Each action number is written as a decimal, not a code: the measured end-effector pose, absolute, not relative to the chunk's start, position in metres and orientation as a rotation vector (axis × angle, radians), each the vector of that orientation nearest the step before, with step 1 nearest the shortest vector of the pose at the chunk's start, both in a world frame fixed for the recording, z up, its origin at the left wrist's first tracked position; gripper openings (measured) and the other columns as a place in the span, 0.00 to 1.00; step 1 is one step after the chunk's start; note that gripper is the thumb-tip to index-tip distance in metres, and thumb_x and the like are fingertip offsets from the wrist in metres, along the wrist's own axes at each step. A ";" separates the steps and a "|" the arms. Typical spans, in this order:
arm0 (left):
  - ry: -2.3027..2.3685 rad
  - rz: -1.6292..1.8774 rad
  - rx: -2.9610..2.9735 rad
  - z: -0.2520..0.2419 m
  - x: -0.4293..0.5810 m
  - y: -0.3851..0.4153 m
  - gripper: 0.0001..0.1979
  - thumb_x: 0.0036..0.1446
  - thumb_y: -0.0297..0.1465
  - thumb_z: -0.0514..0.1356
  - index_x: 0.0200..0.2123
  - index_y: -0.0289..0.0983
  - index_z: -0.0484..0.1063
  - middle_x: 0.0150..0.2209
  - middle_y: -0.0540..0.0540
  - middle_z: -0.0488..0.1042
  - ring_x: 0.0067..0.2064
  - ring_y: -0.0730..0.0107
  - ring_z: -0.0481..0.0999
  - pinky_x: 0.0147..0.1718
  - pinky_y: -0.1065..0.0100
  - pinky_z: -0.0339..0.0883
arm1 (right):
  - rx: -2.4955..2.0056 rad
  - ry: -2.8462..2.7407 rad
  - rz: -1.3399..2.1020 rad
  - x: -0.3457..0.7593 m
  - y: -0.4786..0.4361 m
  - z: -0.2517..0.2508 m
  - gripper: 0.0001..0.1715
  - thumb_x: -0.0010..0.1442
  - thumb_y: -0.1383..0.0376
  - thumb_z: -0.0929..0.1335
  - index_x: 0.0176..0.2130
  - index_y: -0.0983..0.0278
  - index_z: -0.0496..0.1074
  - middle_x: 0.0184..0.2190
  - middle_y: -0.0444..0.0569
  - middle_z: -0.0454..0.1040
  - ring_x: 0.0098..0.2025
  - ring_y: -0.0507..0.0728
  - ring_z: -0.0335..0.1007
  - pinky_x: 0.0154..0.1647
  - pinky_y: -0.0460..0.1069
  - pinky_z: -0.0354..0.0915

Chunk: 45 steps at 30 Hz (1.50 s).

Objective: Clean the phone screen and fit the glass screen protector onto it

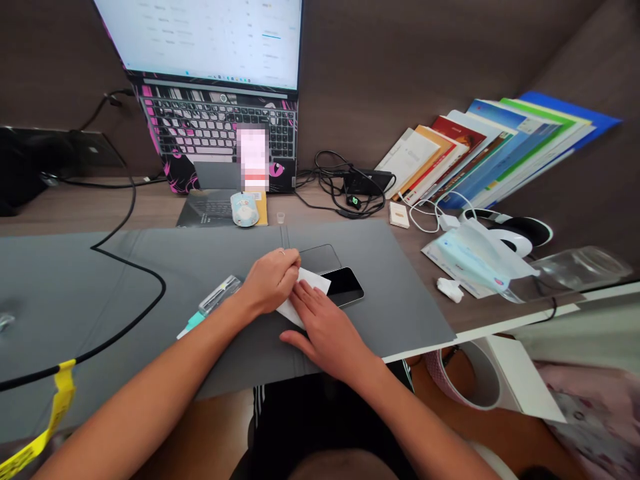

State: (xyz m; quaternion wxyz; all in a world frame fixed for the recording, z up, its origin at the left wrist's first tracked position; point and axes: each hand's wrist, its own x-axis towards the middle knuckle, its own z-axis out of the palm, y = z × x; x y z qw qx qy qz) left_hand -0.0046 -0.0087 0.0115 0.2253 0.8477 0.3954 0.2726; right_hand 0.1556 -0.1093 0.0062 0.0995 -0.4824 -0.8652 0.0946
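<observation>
A dark phone point(346, 287) lies screen up on the grey desk mat, partly covered by a white sheet point(315, 280). My right hand point(320, 320) lies flat on the sheet, its fingers stretched out and the thumb apart. Just left of it, my left hand point(273, 279) is closed at the sheet's upper left edge; what its fingers hold is hidden. Behind the hands a clear thin panel point(325, 255) rests on the mat. Beside my left wrist is a clear and teal item point(215, 300), partly covered by the forearm.
An open laptop point(215, 127) stands at the back, with a mouse point(245, 209) before it. A black cable point(150, 270) crosses the mat's left side. Books point(470, 147), a mask packet point(465, 257), headphones point(520, 230), crumpled tissue point(450, 289) and a clear jar point(585, 270) are at right.
</observation>
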 end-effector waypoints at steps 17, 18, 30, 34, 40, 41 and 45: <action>0.956 0.681 2.412 0.012 -0.003 -0.013 0.07 0.61 0.28 0.46 0.33 0.40 0.61 0.32 0.47 0.69 0.37 0.62 0.66 0.39 0.59 0.61 | -1.384 -2.600 0.233 0.171 -0.137 0.005 0.40 0.68 0.56 0.68 0.68 0.78 0.58 0.70 0.64 0.56 0.73 0.67 0.50 0.70 0.64 0.58; 0.950 0.680 2.413 0.012 -0.003 -0.013 0.07 0.61 0.28 0.45 0.33 0.40 0.61 0.32 0.47 0.69 0.37 0.62 0.66 0.39 0.59 0.61 | -1.394 -2.604 0.227 0.174 -0.139 0.005 0.40 0.68 0.57 0.68 0.68 0.77 0.59 0.70 0.64 0.56 0.73 0.67 0.51 0.70 0.64 0.58; 0.926 0.656 2.431 0.010 -0.002 -0.015 0.09 0.64 0.28 0.45 0.35 0.40 0.63 0.33 0.48 0.71 0.37 0.63 0.69 0.39 0.60 0.63 | -1.579 -2.489 0.176 0.226 -0.156 0.003 0.37 0.72 0.57 0.63 0.72 0.67 0.52 0.71 0.60 0.56 0.72 0.63 0.51 0.69 0.66 0.57; 0.941 0.638 2.448 0.011 0.000 -0.016 0.11 0.68 0.31 0.45 0.37 0.40 0.65 0.34 0.47 0.72 0.38 0.62 0.70 0.40 0.60 0.64 | -1.677 -2.433 0.193 0.243 -0.154 0.003 0.36 0.72 0.55 0.61 0.71 0.69 0.55 0.71 0.60 0.56 0.72 0.63 0.52 0.70 0.65 0.57; 0.937 0.632 2.485 0.010 0.004 -0.019 0.14 0.70 0.33 0.44 0.38 0.40 0.67 0.36 0.46 0.74 0.40 0.61 0.71 0.41 0.59 0.65 | -1.744 -2.399 0.228 0.251 -0.149 0.004 0.37 0.72 0.51 0.60 0.71 0.68 0.56 0.71 0.60 0.56 0.72 0.63 0.52 0.71 0.64 0.56; 0.934 0.633 2.489 0.010 0.005 -0.019 0.14 0.71 0.33 0.43 0.39 0.40 0.67 0.36 0.46 0.74 0.40 0.62 0.71 0.41 0.59 0.65 | -1.748 -2.401 0.233 0.251 -0.148 0.005 0.37 0.72 0.51 0.60 0.71 0.69 0.56 0.71 0.60 0.56 0.72 0.64 0.52 0.70 0.64 0.56; 0.917 0.635 2.516 0.009 0.009 -0.019 0.14 0.70 0.32 0.44 0.39 0.39 0.67 0.37 0.46 0.74 0.40 0.61 0.71 0.42 0.58 0.65 | -1.768 -2.387 0.242 0.250 -0.138 0.005 0.38 0.72 0.50 0.59 0.71 0.70 0.56 0.71 0.62 0.55 0.73 0.64 0.50 0.70 0.65 0.56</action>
